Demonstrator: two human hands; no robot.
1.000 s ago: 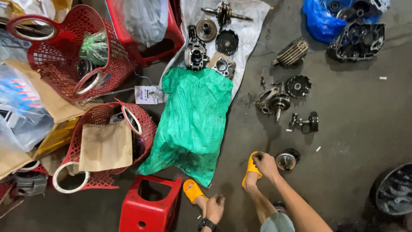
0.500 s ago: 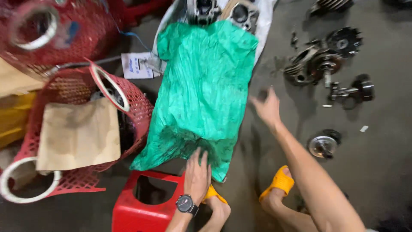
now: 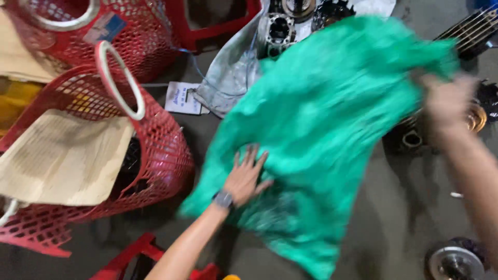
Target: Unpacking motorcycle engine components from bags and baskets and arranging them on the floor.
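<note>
Green plastic sack [image 3: 332, 135] lay spread on the concrete floor [image 3: 394, 207] right of a red mesh basket [image 3: 166, 150], the left hand [image 3: 246, 176] flat on it with fingers splayed, the blurred right hand [image 3: 446, 103] gripping its far-right edge

A: Any labels? 
B: White paper tag [image 3: 183, 98] with blue print, flat on the floor between the near red basket [image 3: 166, 150] and grey cloth [image 3: 228, 83]. 
A: More? 
B: Blue-and-white sticker [image 3: 106, 28] on the far basket [image 3: 145, 26]. Brown cardboard sheet [image 3: 65, 158] lies across the near basket, yellow pack [image 3: 18, 101] at far left, blurred.
</note>
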